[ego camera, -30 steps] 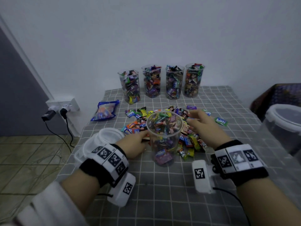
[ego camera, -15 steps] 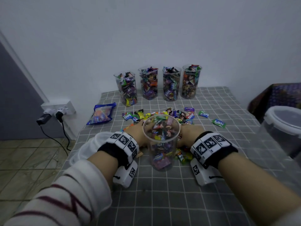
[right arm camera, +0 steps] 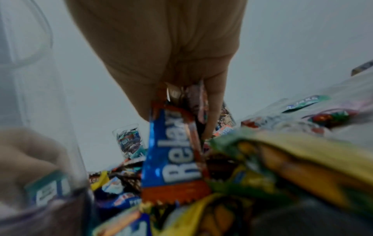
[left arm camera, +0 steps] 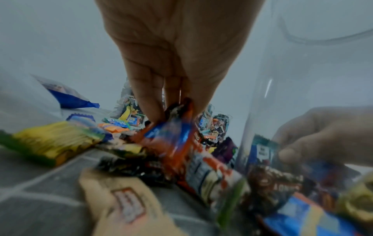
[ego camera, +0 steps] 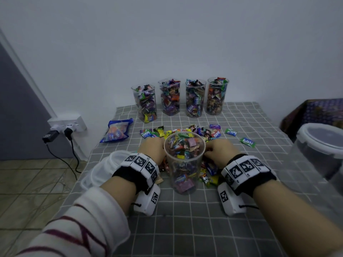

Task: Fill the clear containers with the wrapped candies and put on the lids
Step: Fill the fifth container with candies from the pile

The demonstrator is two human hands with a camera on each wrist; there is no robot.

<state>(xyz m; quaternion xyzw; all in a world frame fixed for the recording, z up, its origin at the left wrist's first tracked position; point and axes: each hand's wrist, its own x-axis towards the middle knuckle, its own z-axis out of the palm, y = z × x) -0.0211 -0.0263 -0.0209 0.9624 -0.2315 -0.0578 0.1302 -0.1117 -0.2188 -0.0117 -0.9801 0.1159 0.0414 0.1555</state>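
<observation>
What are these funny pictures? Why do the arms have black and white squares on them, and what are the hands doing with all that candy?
There is no machine here, just a person wearing three small cameras. The big picture comes from one on the head, looking down at a checked table. The left hand and right hand wear wristbands with square patterns, and each wrist carries a camera too. Those give the two close-up pictures, looking along the fingers.

In the middle stands a clear container, partly filled with candy. Loose wrapped candies lie around it, four full containers stand by the wall, and clear lids wait on the left.

Close up, the left hand pinches an orange and blue candy. The right hand pinches a blue candy whose wrapper starts "Rela".
</observation>
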